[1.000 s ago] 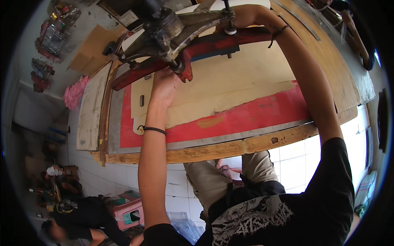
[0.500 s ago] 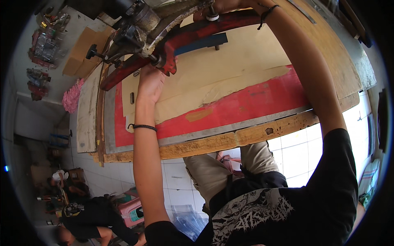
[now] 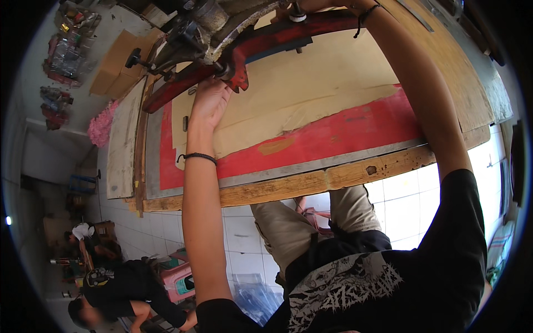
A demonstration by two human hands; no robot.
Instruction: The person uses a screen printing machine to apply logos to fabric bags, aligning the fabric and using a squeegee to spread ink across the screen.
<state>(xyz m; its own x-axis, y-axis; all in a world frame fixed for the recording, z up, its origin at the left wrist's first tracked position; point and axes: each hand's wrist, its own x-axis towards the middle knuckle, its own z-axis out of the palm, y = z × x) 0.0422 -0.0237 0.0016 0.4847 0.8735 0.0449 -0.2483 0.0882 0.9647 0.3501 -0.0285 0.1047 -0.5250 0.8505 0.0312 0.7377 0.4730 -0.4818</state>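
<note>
My left hand [image 3: 210,103] is at the hooked end of a curved red metal bar [image 3: 266,41], which is part of a machine. Its fingers are curled in and closed just beneath the bar; what they hold, if anything, is hidden. My right hand [image 3: 312,5] is beside the bar's far side at the top edge, its fingers mostly out of sight behind the machine. Below the bar lies a tan sheet [image 3: 327,83] with a ragged near edge, over a red sheet [image 3: 355,125]. A blue bar [image 3: 272,53] shows partly beneath the red bar.
A wooden table edge [image 3: 266,192] runs along my front. Small metal pieces [image 3: 185,123] lie by the sheet's left side. A black knob [image 3: 133,57] sticks out on the left. Cardboard [image 3: 119,61] and a pink bundle [image 3: 102,125] are farther left; people [image 3: 119,291] work at lower left.
My left hand's fingers have drawn out from under the red bar and now show curled. Less of the blue bar is visible. My right hand stays at the far side; the whole view has shifted slightly.
</note>
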